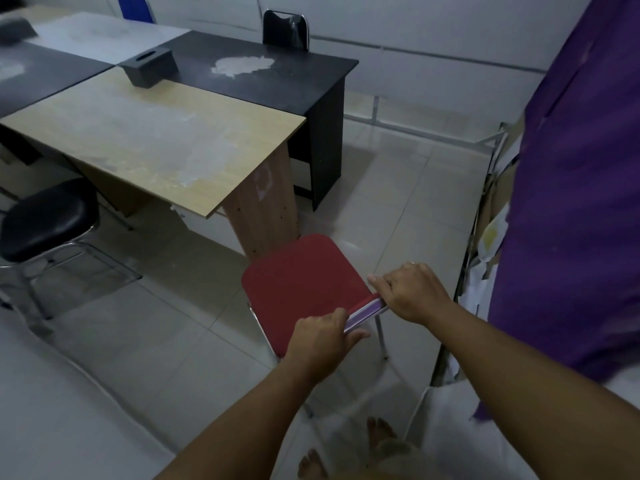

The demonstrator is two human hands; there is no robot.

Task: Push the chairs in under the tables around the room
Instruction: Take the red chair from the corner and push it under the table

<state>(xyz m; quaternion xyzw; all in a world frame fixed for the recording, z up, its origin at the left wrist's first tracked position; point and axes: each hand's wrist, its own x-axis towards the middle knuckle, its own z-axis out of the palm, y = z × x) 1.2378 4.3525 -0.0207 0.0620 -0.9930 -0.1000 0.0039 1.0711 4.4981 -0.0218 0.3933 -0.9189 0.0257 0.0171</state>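
Desks visible: at least four, butted together, including a light wood desk (152, 133) and a black desk (277, 77). Chairs: four. The red chair (298, 282) stands on the floor tiles, clear of the wood desk's corner; that desk's side panel (263, 209) lies directly ahead. A black chair (45, 220) sits partly under the wood desk; another black chair (285, 29) and a blue chair (135, 6) stand at the far side. Left hand (320, 341) and right hand (414, 292) both clench the red chair's backrest. One tissue box (150, 67) rests on the desks.

Floor (408, 188): pale glossy tiles, lightly reflecting.
Walls (415, 26): white panels with thin seams.
Right side: purple curtain (571, 202) hanging, with cardboard and papers (491, 220) stacked beside it.
Light: dim and even.
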